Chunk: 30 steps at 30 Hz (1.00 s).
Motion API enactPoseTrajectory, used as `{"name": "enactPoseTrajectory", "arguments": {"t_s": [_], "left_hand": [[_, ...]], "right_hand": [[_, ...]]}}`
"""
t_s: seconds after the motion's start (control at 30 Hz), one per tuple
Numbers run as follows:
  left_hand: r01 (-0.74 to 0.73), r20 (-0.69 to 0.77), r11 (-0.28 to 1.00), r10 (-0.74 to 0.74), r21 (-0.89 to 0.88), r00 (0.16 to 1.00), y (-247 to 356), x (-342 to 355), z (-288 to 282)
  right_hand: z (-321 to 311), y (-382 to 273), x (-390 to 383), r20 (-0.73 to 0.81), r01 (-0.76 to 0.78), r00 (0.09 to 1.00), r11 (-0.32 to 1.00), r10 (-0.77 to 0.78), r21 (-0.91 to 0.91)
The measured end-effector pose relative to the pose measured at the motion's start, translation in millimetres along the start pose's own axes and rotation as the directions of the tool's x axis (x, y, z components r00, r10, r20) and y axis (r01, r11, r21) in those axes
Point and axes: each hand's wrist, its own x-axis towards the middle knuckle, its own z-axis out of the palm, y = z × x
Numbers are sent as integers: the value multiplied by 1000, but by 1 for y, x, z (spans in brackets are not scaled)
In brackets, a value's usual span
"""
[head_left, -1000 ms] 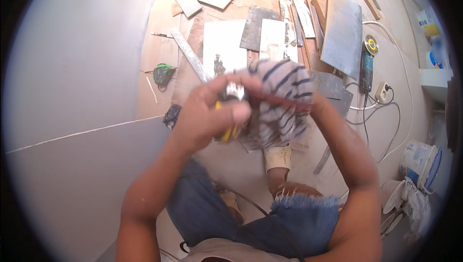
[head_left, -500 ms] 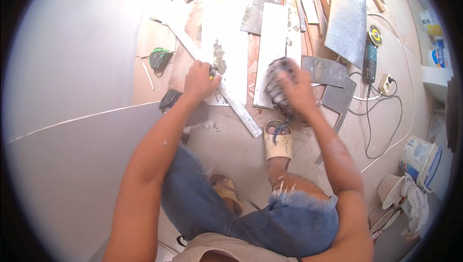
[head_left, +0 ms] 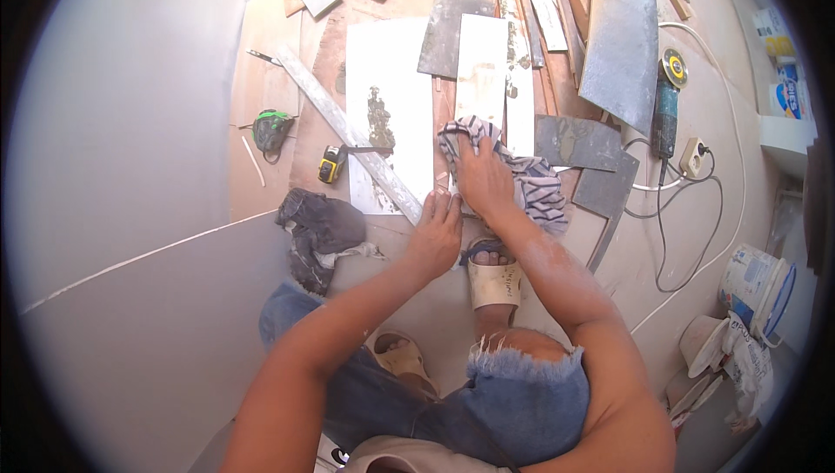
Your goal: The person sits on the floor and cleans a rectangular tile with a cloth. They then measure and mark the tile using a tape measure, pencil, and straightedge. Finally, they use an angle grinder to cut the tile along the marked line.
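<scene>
The striped cloth (head_left: 539,186) is now lying over the lower end of the narrow white tile (head_left: 481,64), and the tape measure (head_left: 331,164) is resting outside the left hand (head_left: 437,234) that was carrying it. The right hand (head_left: 487,181) is pressing its outstretched fingers (head_left: 467,149) onto the cloth, which is bunching beneath them and spreading out to their right; whether they are pinching a fold, I cannot tell. The left fingers are extending close together, just left of the cloth, by the pale straight strip's (head_left: 326,107) lower end. That strip is slanting across the wide white tile (head_left: 391,55). Farther out, a dark cloth (head_left: 322,229) is lying crumpled on the left, and an angle grinder (head_left: 664,120) is lying on the right.
</scene>
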Motion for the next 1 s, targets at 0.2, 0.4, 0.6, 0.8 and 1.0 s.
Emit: {"name": "enactPoseTrajectory", "arguments": {"t_s": [0.2,0.4,0.6,0.8,1.0], "left_hand": [[54,222,998,-51,-9,974,10,0,-14],[60,321,998,-52,-16,946,8,5,-21],[85,233,991,-59,-102,971,8,6,-9],[115,203,981,-82,-157,976,5,4,-14],[55,199,990,-29,-127,980,-6,5,-3]], "right_hand": [[-2,6,56,-53,-97,994,994,99,47],[-31,24,167,-111,-52,992,998,57,47],[-49,46,226,-237,-217,951,974,197,-61],[-34,50,121,50,110,994,947,-99,-302],[-70,27,33,523,148,846,988,-106,-39]]}}
